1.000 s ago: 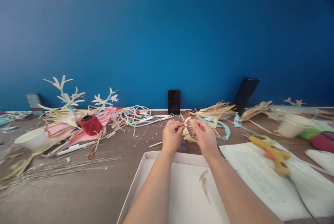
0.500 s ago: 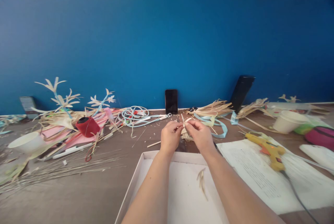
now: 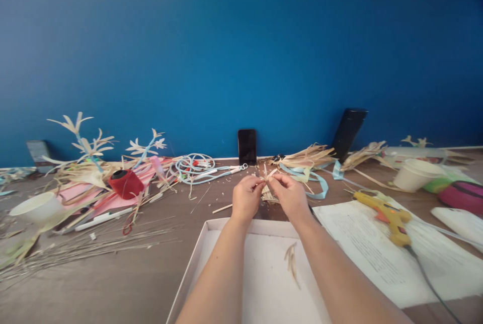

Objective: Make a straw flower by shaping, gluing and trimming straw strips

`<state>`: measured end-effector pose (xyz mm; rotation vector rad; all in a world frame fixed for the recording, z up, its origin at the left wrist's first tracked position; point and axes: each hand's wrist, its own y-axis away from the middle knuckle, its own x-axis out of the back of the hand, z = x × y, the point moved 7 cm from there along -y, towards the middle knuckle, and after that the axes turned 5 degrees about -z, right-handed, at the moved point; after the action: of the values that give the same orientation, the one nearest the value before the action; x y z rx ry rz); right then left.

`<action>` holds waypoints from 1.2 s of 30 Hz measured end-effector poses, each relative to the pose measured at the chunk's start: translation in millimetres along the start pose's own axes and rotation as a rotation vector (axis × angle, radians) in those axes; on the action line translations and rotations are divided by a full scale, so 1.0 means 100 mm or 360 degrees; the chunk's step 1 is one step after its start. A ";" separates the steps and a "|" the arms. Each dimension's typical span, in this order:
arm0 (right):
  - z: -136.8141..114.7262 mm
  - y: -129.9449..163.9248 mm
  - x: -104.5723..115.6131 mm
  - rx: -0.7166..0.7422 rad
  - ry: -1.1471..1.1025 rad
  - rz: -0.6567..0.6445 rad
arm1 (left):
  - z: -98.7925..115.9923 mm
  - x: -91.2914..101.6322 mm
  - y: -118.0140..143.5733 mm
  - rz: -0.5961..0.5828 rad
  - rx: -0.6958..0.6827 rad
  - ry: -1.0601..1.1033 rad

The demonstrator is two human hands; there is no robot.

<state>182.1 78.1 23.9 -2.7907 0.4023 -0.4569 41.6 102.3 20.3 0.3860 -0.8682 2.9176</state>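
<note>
My left hand (image 3: 246,198) and my right hand (image 3: 290,195) meet above the brown table, just past the far edge of a white shallow box (image 3: 196,268). Both pinch a small pale straw piece (image 3: 266,177) between thumb and fingertips. A little heap of straw scraps (image 3: 267,194) lies right under the hands. Inside the box rests one loose straw sliver (image 3: 291,259).
A yellow glue gun (image 3: 388,215) lies on printed paper (image 3: 381,258) at the right. A red thread spool (image 3: 126,183), straw flowers (image 3: 86,144) and thin sticks (image 3: 75,248) fill the left. Two dark phones (image 3: 247,146) (image 3: 347,133) lean on the blue wall. White cups (image 3: 415,175) (image 3: 35,206) stand at both sides.
My hands have come closer together on the straw piece, the right one shifting slightly left. The view has drifted a little to the right.
</note>
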 end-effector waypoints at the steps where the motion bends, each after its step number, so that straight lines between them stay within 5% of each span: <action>1: 0.00 0.00 0.00 -0.0005 0.0003 0.0004 | 0.00 0.00 0.00 -0.0001 0.0001 -0.0003; 36: 0.06 -0.01 -0.04 -0.0083 -0.0133 -0.0019 | 0.00 0.00 0.01 -0.0008 0.0038 -0.0075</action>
<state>180.6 81.4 17.5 -2.8525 0.3847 -0.3360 41.6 101.1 19.6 0.4594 -0.8381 2.9281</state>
